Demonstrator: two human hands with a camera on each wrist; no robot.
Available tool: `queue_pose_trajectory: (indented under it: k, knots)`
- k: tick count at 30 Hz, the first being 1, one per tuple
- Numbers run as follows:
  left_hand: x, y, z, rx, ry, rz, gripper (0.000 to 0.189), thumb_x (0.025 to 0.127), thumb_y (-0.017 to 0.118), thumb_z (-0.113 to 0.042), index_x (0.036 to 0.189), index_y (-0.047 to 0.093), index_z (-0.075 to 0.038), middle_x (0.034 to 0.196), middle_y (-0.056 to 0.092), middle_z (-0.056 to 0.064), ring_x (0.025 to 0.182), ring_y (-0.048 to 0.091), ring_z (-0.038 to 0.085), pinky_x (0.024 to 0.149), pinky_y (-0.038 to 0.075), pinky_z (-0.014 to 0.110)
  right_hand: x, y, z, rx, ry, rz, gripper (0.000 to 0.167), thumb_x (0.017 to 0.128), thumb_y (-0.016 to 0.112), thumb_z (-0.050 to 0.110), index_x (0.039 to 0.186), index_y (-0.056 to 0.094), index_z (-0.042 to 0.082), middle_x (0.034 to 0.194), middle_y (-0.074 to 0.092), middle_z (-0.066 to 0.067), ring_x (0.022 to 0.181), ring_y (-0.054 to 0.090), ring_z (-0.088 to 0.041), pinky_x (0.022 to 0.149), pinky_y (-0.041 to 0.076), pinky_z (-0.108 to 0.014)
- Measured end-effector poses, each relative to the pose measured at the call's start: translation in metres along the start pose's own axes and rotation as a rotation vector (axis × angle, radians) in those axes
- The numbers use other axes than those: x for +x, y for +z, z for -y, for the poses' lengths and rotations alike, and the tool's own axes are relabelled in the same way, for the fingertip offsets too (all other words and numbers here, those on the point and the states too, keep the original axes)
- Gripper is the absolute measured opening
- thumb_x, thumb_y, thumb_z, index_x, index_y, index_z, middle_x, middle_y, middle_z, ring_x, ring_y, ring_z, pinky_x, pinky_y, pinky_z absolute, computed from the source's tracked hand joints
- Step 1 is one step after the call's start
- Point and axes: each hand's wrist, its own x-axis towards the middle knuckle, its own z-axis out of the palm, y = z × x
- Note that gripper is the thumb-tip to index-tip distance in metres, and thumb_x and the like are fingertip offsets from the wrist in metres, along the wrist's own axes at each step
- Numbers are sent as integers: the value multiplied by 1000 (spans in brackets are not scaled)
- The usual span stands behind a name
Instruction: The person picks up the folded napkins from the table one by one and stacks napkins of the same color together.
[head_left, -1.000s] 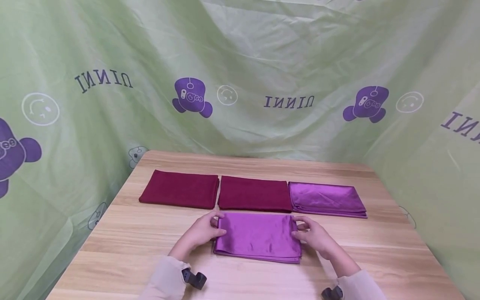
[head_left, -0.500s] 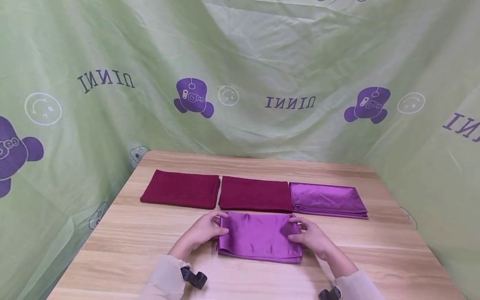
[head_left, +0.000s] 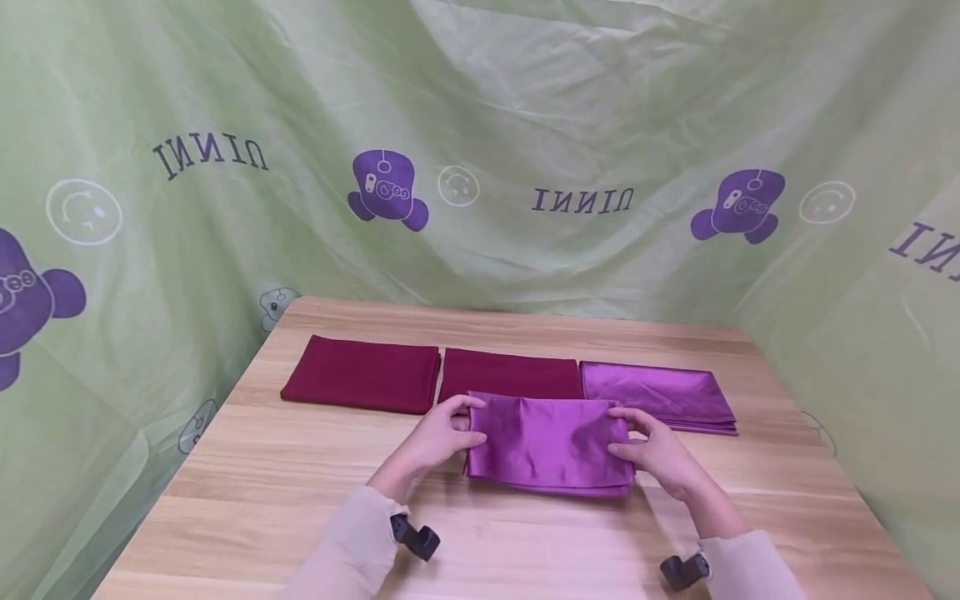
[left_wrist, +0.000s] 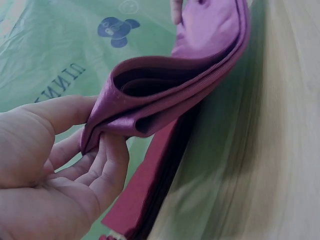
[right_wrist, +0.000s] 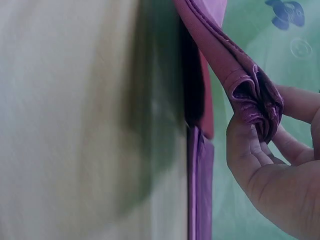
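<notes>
A folded shiny purple cloth (head_left: pixel 551 442) is held up between both hands, above the wooden table. At its left end my left hand (head_left: pixel 442 437) pinches the layers between thumb and fingers. The right end is pinched the same way by my right hand (head_left: pixel 660 457). In the left wrist view the layers of the purple cloth (left_wrist: pixel 165 95) loop open at that end, and the cloth sags slightly in the middle. Its bunched edge (right_wrist: pixel 255 100) shows between thumb and fingers in the right wrist view.
Behind lies a row of folded cloths: a maroon one (head_left: pixel 360 375) on the left, a second maroon one (head_left: pixel 513 375) partly hidden by the held cloth, and a purple one (head_left: pixel 660 392) on the right. A green printed curtain (head_left: pixel 495 267) surrounds the wooden table (head_left: pixel 247 500).
Both hands have gripped further over the ends of the purple cloth, lifted it off the table, and carried it a little right and toward the back row.
</notes>
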Motion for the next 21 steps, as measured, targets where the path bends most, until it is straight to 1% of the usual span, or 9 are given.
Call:
queue_pose_trajectory:
  k: [2, 5, 8, 9, 11, 13, 15, 18, 21]
  knots:
    - [7, 5, -3, -14, 12, 9, 48, 80, 73, 6, 125, 56, 2, 103, 60, 15, 79, 64, 18, 62, 55, 34, 1, -8, 1, 0, -6, -1, 61, 82, 67, -10, 138, 42, -9, 121, 40, -26, 93, 59, -24, 74, 57, -37]
    - [20, 16, -8, -27, 8, 29, 49, 81, 72, 7, 127, 54, 3, 102, 60, 17, 78, 65, 20, 62, 56, 34, 2, -23, 1, -14, -15, -14, 64, 83, 67, -9, 140, 39, -9, 125, 37, -28, 89, 57, -21, 71, 56, -35]
    - [36, 30, -11, -53, -1, 46, 52, 81, 71, 8, 129, 53, 2, 102, 61, 17, 78, 66, 23, 63, 57, 35, 3, -40, -1, -12, -20, -33, 66, 84, 67, -9, 143, 36, -8, 127, 34, -27, 88, 57, -18, 69, 56, -33]
    - [42, 36, -12, -49, -6, 41, 53, 80, 72, 8, 129, 54, 1, 102, 61, 17, 77, 66, 23, 63, 57, 35, 3, -46, -2, -2, -17, -39, 67, 84, 66, -9, 144, 36, -7, 126, 34, -26, 87, 57, -17, 68, 56, -33]
    - [54, 49, -12, -23, -5, 31, 54, 79, 74, 6, 129, 55, -3, 105, 61, 15, 76, 66, 22, 65, 57, 34, 3, -59, -5, 24, -9, -42, 66, 85, 65, -8, 145, 38, -1, 123, 35, -22, 86, 57, -15, 67, 56, -32]
    - [67, 62, -11, -7, -2, 25, 54, 78, 75, 5, 128, 56, -5, 108, 60, 13, 73, 65, 21, 64, 56, 34, 4, -73, -7, 64, 1, -33, 65, 86, 63, -9, 145, 42, 7, 121, 37, -18, 88, 56, -13, 69, 56, -32]
    - [78, 74, -9, -9, 6, 19, 55, 78, 75, 6, 128, 57, -7, 111, 58, 10, 70, 65, 19, 63, 56, 33, 5, -85, -8, 108, 15, -22, 65, 87, 62, -10, 143, 47, 18, 121, 37, -17, 89, 56, -13, 70, 55, -31]
    - [91, 90, -8, -44, 11, 27, 55, 78, 73, 9, 128, 56, -6, 112, 56, 10, 65, 64, 19, 60, 57, 33, 8, -100, -11, 148, 26, -12, 69, 86, 60, -13, 140, 49, 29, 133, 30, -21, 90, 57, -12, 72, 55, -29]
    - [100, 101, -8, -65, 15, 18, 56, 78, 73, 11, 128, 56, -6, 110, 56, 9, 67, 64, 19, 60, 57, 31, 11, -111, -14, 145, 33, -18, 74, 84, 61, -14, 141, 48, 32, 144, 15, -26, 88, 57, -14, 70, 54, -28]
